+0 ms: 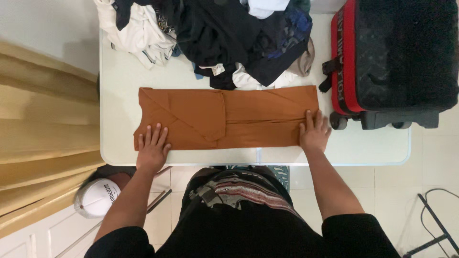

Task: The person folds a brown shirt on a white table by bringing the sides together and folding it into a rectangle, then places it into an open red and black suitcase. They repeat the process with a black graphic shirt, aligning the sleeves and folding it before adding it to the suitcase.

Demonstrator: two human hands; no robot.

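- I see the left hand [152, 148] lying flat, palm down, on the near left end of the folded rust-orange garment [224, 118]; its fingers [154, 134] are spread apart and grip nothing.
- I see the right hand [314, 134] lying flat on the near right end of the same garment, fingers apart and pointing away from the body, closed on nothing.
- The garment lies in a long band across the middle of the white tabletop [119, 76], its near edge close to the tabletop's near rim, with one folded flap overlapping at its centre.
- A heap of clothes [215, 33], dark and white, lies on the far side of the tabletop, touching the garment's far edge.
- A red and black suitcase [392, 57] rests at the tabletop's right end, just beside the garment.
- A white cap [95, 197] sits below the tabletop on the left, beside a yellow curtain [43, 138].
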